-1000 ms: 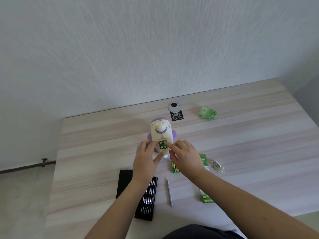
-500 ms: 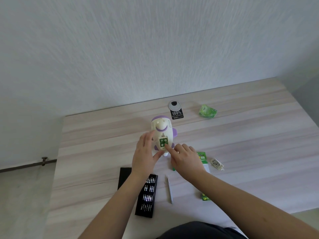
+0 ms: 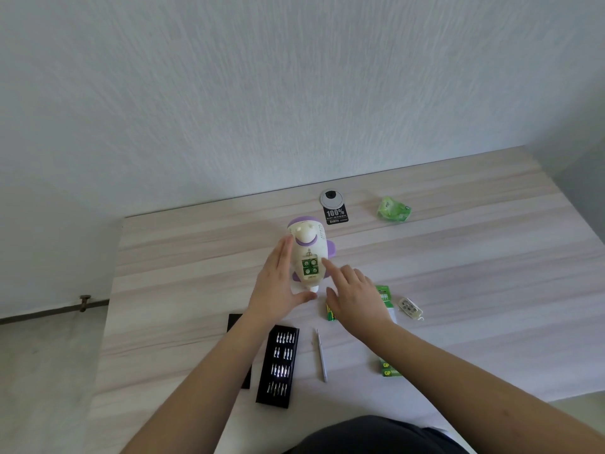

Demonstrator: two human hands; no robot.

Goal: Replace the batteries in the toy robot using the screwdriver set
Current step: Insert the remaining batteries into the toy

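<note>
The white and purple toy robot [image 3: 307, 244] lies on its back on the wooden table [image 3: 458, 273]. Its battery compartment [image 3: 310, 267] is uncovered and shows green batteries inside. My left hand [image 3: 278, 286] rests flat along the toy's left side with straight fingers, thumb by its lower end. My right hand [image 3: 358, 298] hovers at the toy's right, and its extended index finger touches the body beside the compartment. The black screwdriver bit tray [image 3: 278, 365] and the slim silver screwdriver [image 3: 321, 355] lie near me, between my forearms.
Loose green batteries [image 3: 330, 314] and a green battery pack [image 3: 388, 368] lie partly under my right arm. A small white cover piece [image 3: 409, 308] sits right of that hand. A crumpled green wrapper [image 3: 393, 209], a black tag [image 3: 335, 215] and a cable grommet [image 3: 331, 198] lie at the back. A black lid [image 3: 234, 322] is under my left forearm.
Both hands have come off the battery compartment. My left fingers straightened along the toy's left side, and my right index finger slid off to the compartment's right.
</note>
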